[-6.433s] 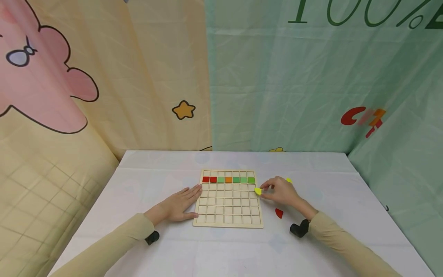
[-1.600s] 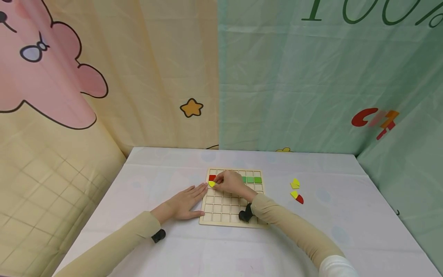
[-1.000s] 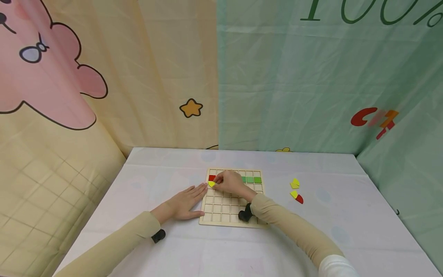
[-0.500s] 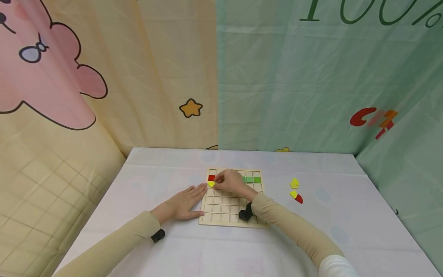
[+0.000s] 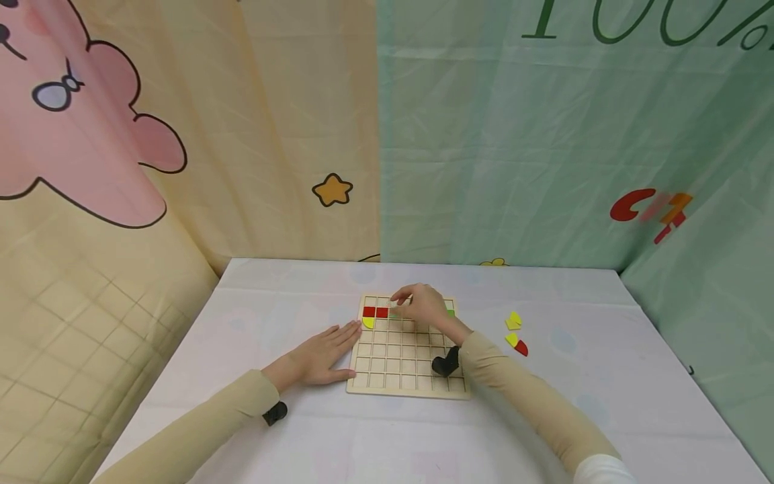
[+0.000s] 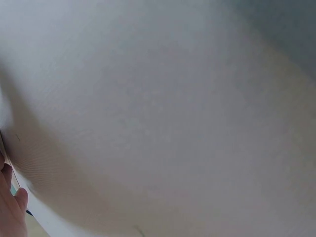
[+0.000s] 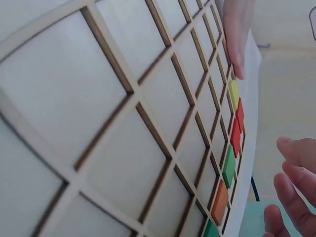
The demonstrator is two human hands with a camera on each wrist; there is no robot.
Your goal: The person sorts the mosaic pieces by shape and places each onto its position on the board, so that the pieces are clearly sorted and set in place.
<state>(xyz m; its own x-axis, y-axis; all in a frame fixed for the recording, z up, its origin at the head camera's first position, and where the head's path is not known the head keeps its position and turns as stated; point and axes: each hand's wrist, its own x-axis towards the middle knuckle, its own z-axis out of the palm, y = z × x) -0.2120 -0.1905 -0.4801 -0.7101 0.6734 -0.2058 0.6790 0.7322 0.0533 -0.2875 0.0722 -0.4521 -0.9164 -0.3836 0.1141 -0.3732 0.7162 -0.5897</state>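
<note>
A wooden grid board (image 5: pixel 383 349) lies on the table. My left hand (image 5: pixel 317 353) rests flat beside it, straight fingertips touching its left edge. Above the board's upper rows hovers my right hand (image 5: pixel 426 306), with fingers apart and nothing between them in the right wrist view. A yellow round-edged piece (image 5: pixel 368 323) sits in the leftmost cell, just below a red square tile (image 5: pixel 369 312). Along that tile's row the right wrist view shows another red tile (image 7: pixel 235 138), a green tile (image 7: pixel 229 166) and an orange tile (image 7: pixel 219 202). My right hand hides part of this row in the head view.
Loose yellow pieces (image 5: pixel 513 320) and a red rounded piece (image 5: pixel 521 347) lie on the white table right of the board. Printed curtains (image 5: pixel 290 134) hang behind the table. A black wrist device (image 5: pixel 446 363) on my right arm overhangs the board.
My right hand, which pinched a yellow piece at the board's right earlier, has let go of it in the left column. It has since lifted and moved right, uncovering the second red tile.
</note>
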